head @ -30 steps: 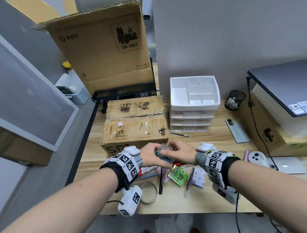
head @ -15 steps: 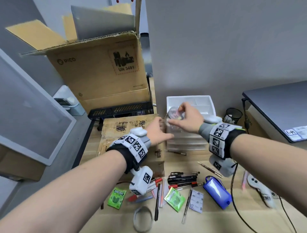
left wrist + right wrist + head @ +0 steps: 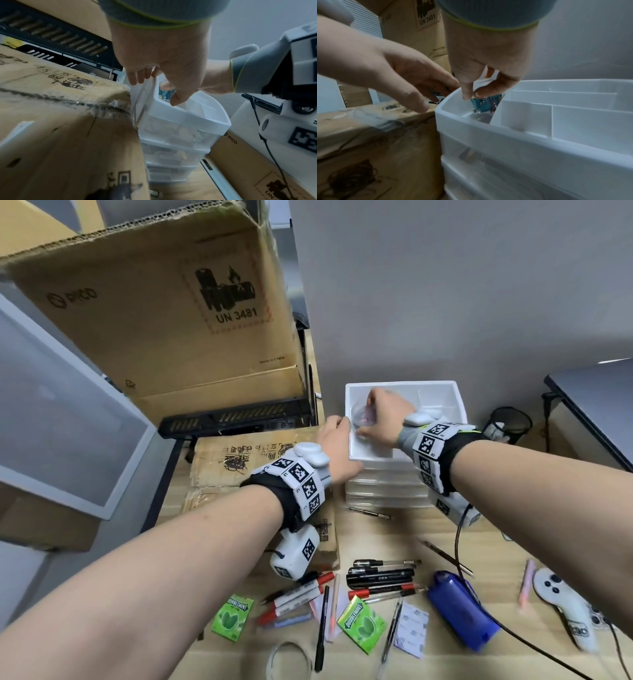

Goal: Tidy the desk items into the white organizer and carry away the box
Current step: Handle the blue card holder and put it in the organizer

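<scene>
Small blue-green item in a clear wrapper (image 3: 485, 103) sat low in the white organizer's (image 3: 442, 395) left top compartment, pinched by your right hand (image 3: 383, 419). Your left hand (image 3: 337, 446) lay relaxed, fingers on the organizer's left rim, over the taped cardboard box (image 3: 236, 460). Pens (image 3: 380, 577) and gum packs (image 3: 361, 625) lay on the desk (image 3: 376, 535) below.

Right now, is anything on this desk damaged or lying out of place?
Yes. The taped cardboard box beside the white organizer looks crumpled and worn on top. Pens, two green gum packs and a blue pouch lie scattered loose on the desk.
</scene>
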Motion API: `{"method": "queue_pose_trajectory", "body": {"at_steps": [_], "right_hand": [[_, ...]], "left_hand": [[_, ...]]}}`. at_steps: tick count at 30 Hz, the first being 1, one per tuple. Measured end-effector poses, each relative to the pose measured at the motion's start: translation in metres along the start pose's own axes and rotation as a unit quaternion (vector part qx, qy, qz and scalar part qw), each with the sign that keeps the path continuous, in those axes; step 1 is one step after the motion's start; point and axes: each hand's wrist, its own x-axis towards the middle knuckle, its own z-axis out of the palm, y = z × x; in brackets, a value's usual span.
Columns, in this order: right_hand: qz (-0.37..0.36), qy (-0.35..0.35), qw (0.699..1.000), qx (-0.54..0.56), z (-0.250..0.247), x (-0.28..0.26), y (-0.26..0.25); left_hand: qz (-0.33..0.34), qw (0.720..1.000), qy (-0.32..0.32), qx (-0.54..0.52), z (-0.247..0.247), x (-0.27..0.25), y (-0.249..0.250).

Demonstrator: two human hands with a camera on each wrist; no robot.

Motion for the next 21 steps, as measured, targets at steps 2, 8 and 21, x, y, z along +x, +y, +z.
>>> {"method": "queue_pose_trajectory", "body": {"at_steps": [2, 8, 21], "right_hand": [[-0.002, -0.005, 0.999, -0.033, 0.003, 0.001, 0.003], [-0.119, 0.06, 0.984, -0.118, 0.01, -0.02, 0.013], [-0.044, 0.016, 0.991, -0.127, 0.02, -0.013, 0.007]], "left_hand": [[0.024, 1.0, 0.003, 0.014, 0.0, 0.007, -0.004], [0.06, 0.99, 0.007, 0.128, -0.006, 0.011, -0.004], [0.068, 0.98, 0.03, 0.183, -0.007, 0.008, 0.001]]}}
